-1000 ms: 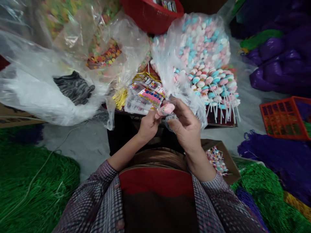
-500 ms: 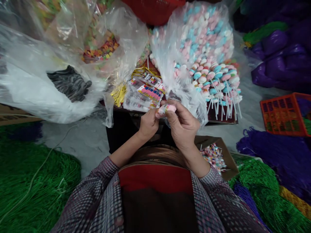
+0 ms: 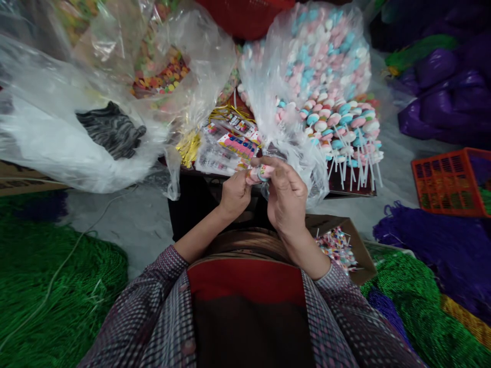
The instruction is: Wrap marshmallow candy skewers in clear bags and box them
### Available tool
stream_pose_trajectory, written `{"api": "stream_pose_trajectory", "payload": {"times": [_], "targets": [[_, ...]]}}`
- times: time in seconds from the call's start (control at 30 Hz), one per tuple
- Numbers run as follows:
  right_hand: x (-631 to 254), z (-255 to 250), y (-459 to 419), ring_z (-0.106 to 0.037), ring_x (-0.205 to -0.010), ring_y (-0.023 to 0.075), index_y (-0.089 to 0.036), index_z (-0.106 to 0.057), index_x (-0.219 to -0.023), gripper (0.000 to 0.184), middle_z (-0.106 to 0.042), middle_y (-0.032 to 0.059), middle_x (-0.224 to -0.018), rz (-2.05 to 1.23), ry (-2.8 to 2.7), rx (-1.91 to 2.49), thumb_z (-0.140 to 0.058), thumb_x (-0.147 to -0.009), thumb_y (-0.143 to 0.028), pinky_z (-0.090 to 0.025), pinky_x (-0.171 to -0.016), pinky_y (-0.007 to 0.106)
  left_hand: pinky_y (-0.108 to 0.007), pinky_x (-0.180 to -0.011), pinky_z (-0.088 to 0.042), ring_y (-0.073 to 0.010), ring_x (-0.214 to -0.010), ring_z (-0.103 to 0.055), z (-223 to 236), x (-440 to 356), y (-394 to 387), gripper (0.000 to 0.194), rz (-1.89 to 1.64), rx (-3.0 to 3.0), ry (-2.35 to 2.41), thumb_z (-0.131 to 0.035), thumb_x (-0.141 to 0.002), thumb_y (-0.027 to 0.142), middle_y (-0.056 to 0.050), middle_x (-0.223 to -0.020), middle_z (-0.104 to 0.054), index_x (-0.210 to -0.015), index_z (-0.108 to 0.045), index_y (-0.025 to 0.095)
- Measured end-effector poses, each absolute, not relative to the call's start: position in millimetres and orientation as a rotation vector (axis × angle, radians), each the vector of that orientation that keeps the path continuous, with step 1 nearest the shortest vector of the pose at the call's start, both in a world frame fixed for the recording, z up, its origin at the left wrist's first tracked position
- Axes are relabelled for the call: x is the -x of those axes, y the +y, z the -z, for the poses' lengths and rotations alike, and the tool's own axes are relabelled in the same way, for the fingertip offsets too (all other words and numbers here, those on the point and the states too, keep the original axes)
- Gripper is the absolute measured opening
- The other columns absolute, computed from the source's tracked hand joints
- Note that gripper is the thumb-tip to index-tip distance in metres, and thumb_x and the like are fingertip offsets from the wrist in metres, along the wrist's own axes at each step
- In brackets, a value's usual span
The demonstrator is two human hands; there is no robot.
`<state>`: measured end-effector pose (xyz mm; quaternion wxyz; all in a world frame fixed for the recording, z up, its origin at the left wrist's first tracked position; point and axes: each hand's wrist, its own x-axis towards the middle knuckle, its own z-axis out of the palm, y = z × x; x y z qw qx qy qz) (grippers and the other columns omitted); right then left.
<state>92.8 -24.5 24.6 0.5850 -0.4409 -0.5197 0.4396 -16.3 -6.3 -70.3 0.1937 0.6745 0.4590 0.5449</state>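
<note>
Between my two hands is a small pink candy in a printed clear wrapper [image 3: 261, 174]. My left hand [image 3: 235, 195] is closed around its left end, fingers curled in, and any stick is hidden inside the grip. My right hand [image 3: 288, 197] pinches the wrapper's right end between thumb and fingers. Just beyond lie flat printed plastic wrappers [image 3: 240, 145] and a bunch of gold twist ties [image 3: 187, 151]. To their right, several marshmallow lollipops [image 3: 345, 122] with white sticks rest on the dark red table [image 3: 355, 188].
A clear bag of pastel marshmallows [image 3: 326, 51] stands behind the lollipops; bags of ring-shaped candies [image 3: 163, 71] are at the left. By my right forearm, a cardboard box [image 3: 362, 250] holds wrapped lollipops. An orange crate [image 3: 447, 181] and green strands [image 3: 57, 276] lie around.
My right hand has shifted slightly left, with its thumb and fingers now higher on the wrapper. The printed side of the candy has turned. My left hand stays nearly still.
</note>
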Motion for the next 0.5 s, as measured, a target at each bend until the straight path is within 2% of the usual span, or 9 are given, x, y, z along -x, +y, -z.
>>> {"api": "stream_pose_trajectory", "payload": {"times": [0.13, 0.27, 0.4, 0.5], "targets": [[-91, -31, -22, -0.076, -0.109, 0.0239, -0.028, -0.076, -0.1, 0.028, -0.083, 0.0025, -0.104, -1.257, -1.007, 0.992, -0.068, -0.092, -0.054, -0.059, -0.105, 0.047, -0.026, -0.067, -0.053, -0.0148, -0.07, -0.068, 70, 17, -5, 0.038, -1.58, -1.976, 1.308, -0.041, -0.108, 0.04, -0.006, -0.08, -0.075, -0.097, -0.069, 0.016], [-97, -31, -18, -0.075, -0.114, 0.026, -0.029, -0.078, -0.099, 0.026, -0.083, 0.0015, -0.1, -1.327, -0.929, 0.961, -0.074, -0.088, -0.052, -0.058, -0.106, 0.049, -0.028, -0.067, -0.051, -0.016, -0.069, -0.066, 67, 18, -7, 0.045, -1.476, -1.96, 1.337, -0.036, -0.108, 0.046, -0.007, -0.079, -0.074, -0.095, -0.068, 0.017], [-109, -25, -12, -0.07, -0.126, 0.0265, -0.033, -0.074, -0.12, 0.041, -0.081, 0.0029, -0.118, -1.316, -1.033, 0.979, -0.072, -0.089, -0.06, -0.055, -0.112, 0.051, -0.025, -0.06, -0.045, -0.0138, -0.061, -0.058, 55, 19, -10, 0.051, -1.249, -1.782, 1.229, -0.039, -0.105, 0.054, -0.003, -0.069, -0.067, -0.084, -0.066, 0.017], [-119, -20, -8, -0.068, -0.129, 0.0264, -0.037, -0.07, -0.131, 0.052, -0.078, 0.0028, -0.126, -1.369, -1.157, 0.978, -0.079, -0.085, -0.058, -0.056, -0.11, 0.051, -0.023, -0.058, -0.043, -0.0121, -0.059, -0.053, 42, 19, -12, 0.052, -1.115, -1.607, 1.037, -0.046, -0.101, 0.059, 0.0, -0.064, -0.061, -0.077, -0.064, 0.017]]}}
